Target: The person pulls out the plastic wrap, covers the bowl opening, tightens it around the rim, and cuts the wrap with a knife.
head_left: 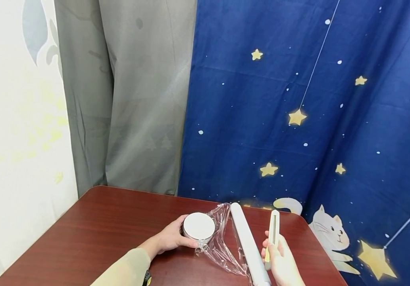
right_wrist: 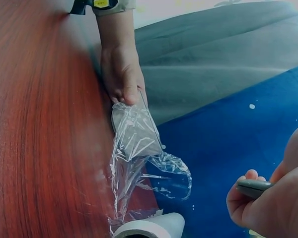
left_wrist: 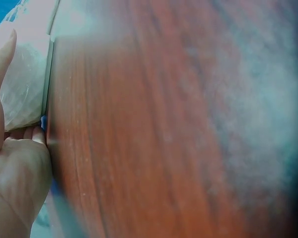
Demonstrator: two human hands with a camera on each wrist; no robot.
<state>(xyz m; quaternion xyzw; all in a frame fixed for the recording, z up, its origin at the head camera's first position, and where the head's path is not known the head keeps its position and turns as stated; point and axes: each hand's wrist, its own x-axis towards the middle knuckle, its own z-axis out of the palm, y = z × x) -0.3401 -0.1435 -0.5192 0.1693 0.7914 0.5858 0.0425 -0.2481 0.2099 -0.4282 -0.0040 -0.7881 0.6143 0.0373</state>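
Observation:
My left hand (head_left: 170, 237) holds a round container (head_left: 199, 226) with a flat white top by its left side, thumb in front. Clear cling film (head_left: 222, 248) clings to the container and stretches, crumpled, to a long white roll (head_left: 246, 242) lying on the right of the table. Beyond the roll, my right hand (head_left: 281, 260) grips a pale utility knife (head_left: 274, 228) with a yellow part, pointing away from me. No blade can be made out. In the left wrist view, fingers and thumb curl round the film-covered container (left_wrist: 26, 82).
The dark red wooden table (head_left: 126, 222) has rounded far corners. Behind it hang a grey curtain (head_left: 147, 99) and a blue curtain (head_left: 240, 99) with stars and a white cat. A pale patterned cloth (head_left: 19, 139) hangs along the left side.

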